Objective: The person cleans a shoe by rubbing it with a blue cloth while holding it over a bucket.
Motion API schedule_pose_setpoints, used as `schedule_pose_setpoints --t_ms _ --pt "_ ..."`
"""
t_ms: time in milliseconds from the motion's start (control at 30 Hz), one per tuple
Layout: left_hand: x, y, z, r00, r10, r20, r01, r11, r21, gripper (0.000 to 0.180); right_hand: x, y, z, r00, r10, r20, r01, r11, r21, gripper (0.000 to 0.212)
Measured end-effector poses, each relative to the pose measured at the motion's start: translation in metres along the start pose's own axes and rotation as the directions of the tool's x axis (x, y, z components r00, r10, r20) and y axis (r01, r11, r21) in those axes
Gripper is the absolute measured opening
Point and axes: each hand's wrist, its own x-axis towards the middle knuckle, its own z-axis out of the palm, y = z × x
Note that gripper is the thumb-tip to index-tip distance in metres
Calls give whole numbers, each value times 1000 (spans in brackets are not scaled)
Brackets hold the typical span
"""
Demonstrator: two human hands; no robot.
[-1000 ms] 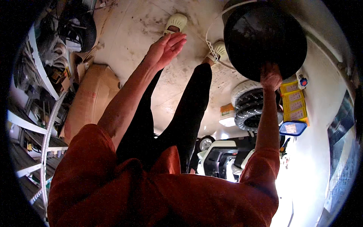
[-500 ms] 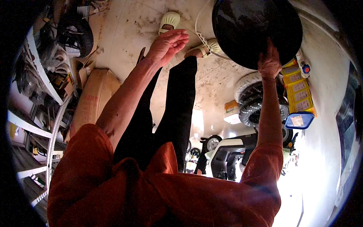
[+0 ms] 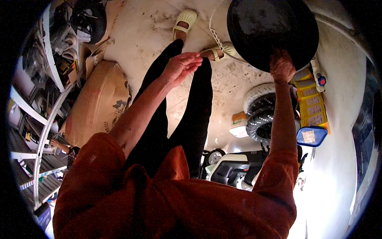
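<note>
At the top right is a large round black basin [image 3: 262, 24], its inside dark with a dull sheen. My right hand [image 3: 283, 65] is closed on its near rim, fingers over the edge toward the inside; the thumb is hard to make out. My left hand [image 3: 182, 68] hangs in the air above my legs, holding nothing, its fingers loosely bent with gaps between them. Below it are my black trousers [image 3: 191, 107] and pale yellow clogs [image 3: 186, 18].
Stacked tyres [image 3: 260, 115], yellow boxes [image 3: 312, 107] and a blue-lidded container [image 3: 311, 136] sit right. A pale hose [image 3: 217, 36] runs beside the basin. Left are a large cardboard box [image 3: 97, 103], a metal ladder [image 3: 47, 139], and what looks like another person's hand [image 3: 57, 144].
My left hand has come down and nearer to me. My right hand stays at the basin's near rim. The view has shifted, bringing more of the cardboard box into sight.
</note>
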Motion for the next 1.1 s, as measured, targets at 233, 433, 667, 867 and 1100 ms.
schedule_pose_setpoints --t_ms 233,433,667,867,1100 --pt "-17 -21 21 1000 12 4 -12 999 39 25 -2 -3 -8 995 -25 -92 21 999 -39 32" --pt "-19 -21 26 999 7 52 -11 997 74 26 0 -1 -15 998 10 -67 -5 997 72 33" --pt "-19 -23 -1 1000 -5 4 4 997 81 28 50 -7 -19 891 138 432 -142 990 -24 36" --pt "-22 -17 -32 999 -14 -38 16 998 67 29 118 -11 116 860 232 454 -93 947 -308 37" --pt "-12 -25 -58 999 -44 -24 45 999 30 31 143 61 233 837 -460 298 459 885 77 36"
